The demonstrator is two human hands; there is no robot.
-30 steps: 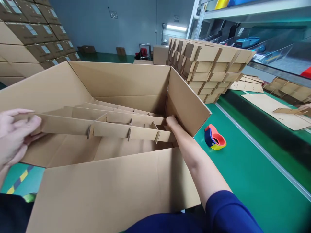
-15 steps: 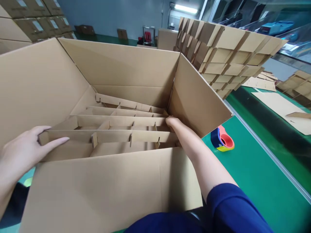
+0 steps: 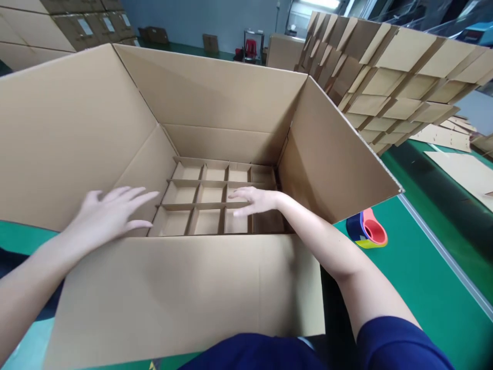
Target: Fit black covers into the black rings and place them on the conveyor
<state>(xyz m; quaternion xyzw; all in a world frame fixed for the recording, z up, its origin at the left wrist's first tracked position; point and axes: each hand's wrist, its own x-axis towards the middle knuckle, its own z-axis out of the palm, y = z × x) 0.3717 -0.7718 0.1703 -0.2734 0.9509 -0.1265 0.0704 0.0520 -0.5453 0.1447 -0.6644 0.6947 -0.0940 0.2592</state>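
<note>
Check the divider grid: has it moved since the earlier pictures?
Yes, downward: judged against the box, the divider grid, earlier slanted with its left end raised, now sits low inside.

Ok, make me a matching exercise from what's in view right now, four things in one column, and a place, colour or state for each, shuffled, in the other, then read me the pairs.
Things:
1. Divider grid
2. Tape dispenser
3. Stack of cardboard dividers
4. Left hand

Matches:
A. Red, blue and yellow
B. Open, holding nothing
C. Down inside the open box
D. Beyond the box, upper right of the picture

Pairs: 1-C, 2-A, 3-D, 4-B
</note>
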